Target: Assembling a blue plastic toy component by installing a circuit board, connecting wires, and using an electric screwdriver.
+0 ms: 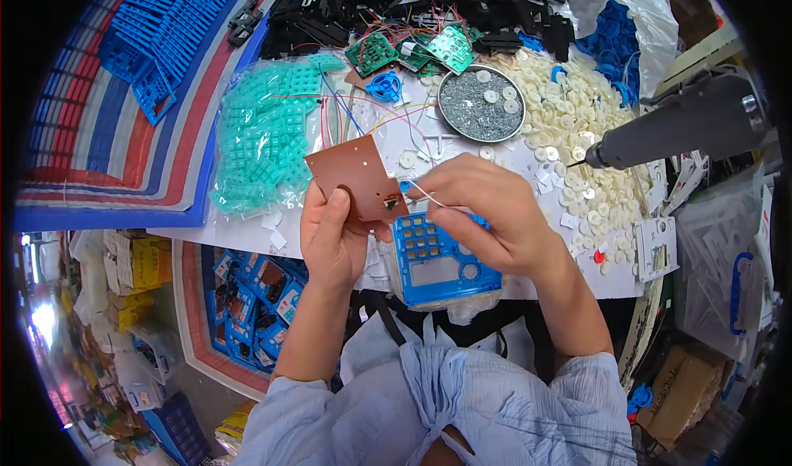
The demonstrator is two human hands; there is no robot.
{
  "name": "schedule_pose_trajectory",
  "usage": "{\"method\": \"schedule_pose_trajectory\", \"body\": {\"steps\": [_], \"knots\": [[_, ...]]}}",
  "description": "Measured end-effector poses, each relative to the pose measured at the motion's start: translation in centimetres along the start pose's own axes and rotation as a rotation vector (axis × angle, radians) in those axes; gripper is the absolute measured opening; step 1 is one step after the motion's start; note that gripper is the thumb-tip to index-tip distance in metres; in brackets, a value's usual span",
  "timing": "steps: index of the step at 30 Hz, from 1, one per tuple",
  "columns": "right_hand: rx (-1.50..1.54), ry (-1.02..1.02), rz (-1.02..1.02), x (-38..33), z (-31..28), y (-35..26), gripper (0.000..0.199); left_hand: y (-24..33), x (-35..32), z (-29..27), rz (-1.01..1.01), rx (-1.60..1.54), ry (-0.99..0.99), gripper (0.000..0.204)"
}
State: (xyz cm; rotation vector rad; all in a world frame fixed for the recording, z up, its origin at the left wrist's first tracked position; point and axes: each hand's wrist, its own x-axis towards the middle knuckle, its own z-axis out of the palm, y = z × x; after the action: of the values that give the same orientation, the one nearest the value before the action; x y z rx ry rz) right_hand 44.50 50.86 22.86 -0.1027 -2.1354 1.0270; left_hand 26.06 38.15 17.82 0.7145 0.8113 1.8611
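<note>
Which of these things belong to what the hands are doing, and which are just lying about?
Seemingly in use:
brown board, in the left hand
white strand, in the right hand
blue casing, beside it

Apparently just lying about:
cardboard box
yellow packages

From where I'm standing, the board (pixel 351 169) is in the person's left hand (pixel 334 247), by the far left corner of the casing (pixel 441 297) at the table's (pixel 569 286) front edge, and the right hand (pixel 495 214) is over the casing's far right side. Behind that you've got a bag of keypads (pixel 268 132) on the left, a dish (pixel 440 105) of screws (pixel 472 113) right of centre with a few discs lying in it, then wired circuit boards (pixel 371 52) just in front of a heap of parts (pixel 346 12). Loose discs (pixel 590 198) cover the right side, with a power screwdriver (pixel 685 127) over them, and down left, below the tabletop, a bin (pixel 191 317) holds a bunch of assembled units (pixel 247 301).
</note>
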Motion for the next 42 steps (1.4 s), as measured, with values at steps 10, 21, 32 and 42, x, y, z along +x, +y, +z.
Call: {"method": "schedule_pose_trajectory", "body": {"steps": [10, 21, 32, 42], "knots": [[0.080, -0.395, 0.711, 0.9, -0.1, -0.4, 0.030, 1.1, 0.3, 1.3, 0.001, -0.090, 0.027, 0.039], [0.239, -0.067, 0.641, 1.6, -2.0, -1.7, 0.058, 1.8, 1.1, 1.2, 0.186, 0.203, -0.102, 0.042], [-0.221, -0.422, 0.412, -1.9, -5.3, -5.9, 0.021, 3.4, -1.5, 3.1, 0.116, 0.364, -0.112, 0.028], [-0.544, -0.442, 0.510, -8.3, -9.0, -13.0, 0.071, 2.8, -6.8, 5.6, -0.302, 0.707, -0.569, 0.018]]}}
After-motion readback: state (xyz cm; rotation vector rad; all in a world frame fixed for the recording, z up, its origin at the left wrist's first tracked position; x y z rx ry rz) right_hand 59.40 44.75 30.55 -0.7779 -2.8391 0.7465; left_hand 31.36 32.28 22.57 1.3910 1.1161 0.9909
